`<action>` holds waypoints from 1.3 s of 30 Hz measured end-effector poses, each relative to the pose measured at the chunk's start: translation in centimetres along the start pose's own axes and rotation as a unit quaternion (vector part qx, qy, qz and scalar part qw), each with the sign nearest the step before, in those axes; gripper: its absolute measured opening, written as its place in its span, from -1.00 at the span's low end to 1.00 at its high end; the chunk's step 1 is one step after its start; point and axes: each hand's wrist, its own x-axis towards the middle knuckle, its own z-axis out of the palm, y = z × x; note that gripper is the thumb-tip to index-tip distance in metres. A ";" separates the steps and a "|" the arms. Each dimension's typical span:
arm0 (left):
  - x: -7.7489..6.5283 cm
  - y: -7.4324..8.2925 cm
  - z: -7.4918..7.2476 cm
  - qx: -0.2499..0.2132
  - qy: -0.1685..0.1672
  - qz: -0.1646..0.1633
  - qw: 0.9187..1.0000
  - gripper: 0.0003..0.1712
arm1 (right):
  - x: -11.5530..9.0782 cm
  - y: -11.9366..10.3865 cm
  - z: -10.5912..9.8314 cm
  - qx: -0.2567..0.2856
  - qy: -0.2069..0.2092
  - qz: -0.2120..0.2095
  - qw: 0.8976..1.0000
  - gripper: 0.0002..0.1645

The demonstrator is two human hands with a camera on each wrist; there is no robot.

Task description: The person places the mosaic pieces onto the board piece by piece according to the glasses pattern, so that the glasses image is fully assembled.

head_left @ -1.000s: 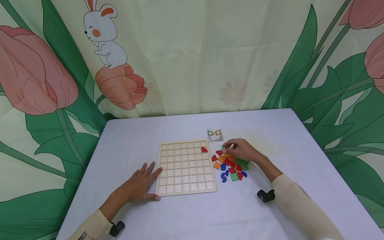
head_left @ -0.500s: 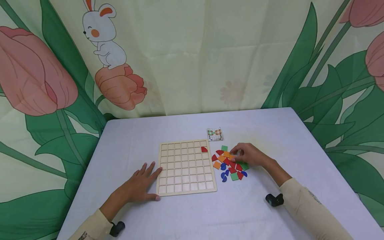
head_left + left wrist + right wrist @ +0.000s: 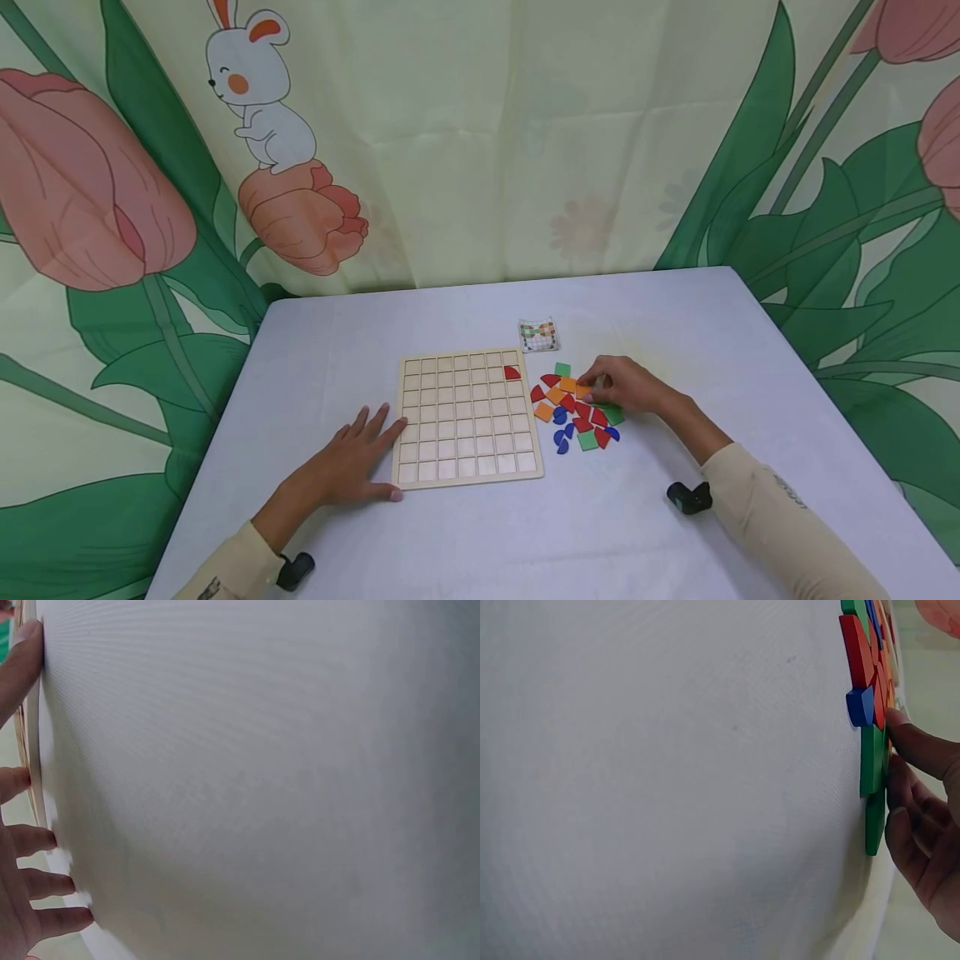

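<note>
A square wooden grid board (image 3: 471, 483) lies flat on the table, with one red quarter-round tile (image 3: 512, 372) in a cell near its far right corner. My left hand (image 3: 347, 462) rests with fingers spread at the board's left side, thumb and forefinger touching its edge; the left wrist view shows the thumb (image 3: 22, 664) against the rim. To the right of the board lies a loose heap of red, orange, green and blue tiles. My right hand (image 3: 630, 385) is over its far right part, thumb and forefinger pinching an orange square tile (image 3: 583, 392). Green tiles (image 3: 871, 761) lie under those fingers.
A small printed pattern card (image 3: 538, 335) lies behind the board's far right corner. A green square (image 3: 562, 369) sits at the heap's far edge, and blue rounded tiles (image 3: 561, 446) lie at its near side. A printed curtain (image 3: 465, 167) hangs behind the white-covered table.
My right hand has left the green square at the heap's far edge and moved right and nearer, onto the orange square. The left hand and the board stay in place.
</note>
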 end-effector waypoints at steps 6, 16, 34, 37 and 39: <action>0.0 0.0 0.0 -0.001 -0.003 -0.002 1.000 0.26 | 0.2 -0.1 -0.2 -0.005 -0.015 0.014 1.000 -0.64; 0.1 0.0 -0.1 0.000 -0.004 -0.006 1.000 0.27 | 0.3 -0.7 -0.1 0.012 -0.029 0.026 0.999 -0.67; 0.0 0.0 -0.2 -0.008 -0.008 -0.002 1.000 0.28 | 0.1 -0.7 -0.2 0.026 -0.003 -0.001 1.000 -0.61; 0.0 0.0 -0.1 -0.010 -0.010 -0.003 1.000 0.27 | 0.3 -0.9 -0.1 0.023 -0.002 -0.006 1.000 -0.66; 0.0 0.0 -0.1 -0.011 -0.010 -0.004 1.000 0.27 | 0.5 -1.0 0.0 0.025 -0.001 -0.001 1.000 -0.69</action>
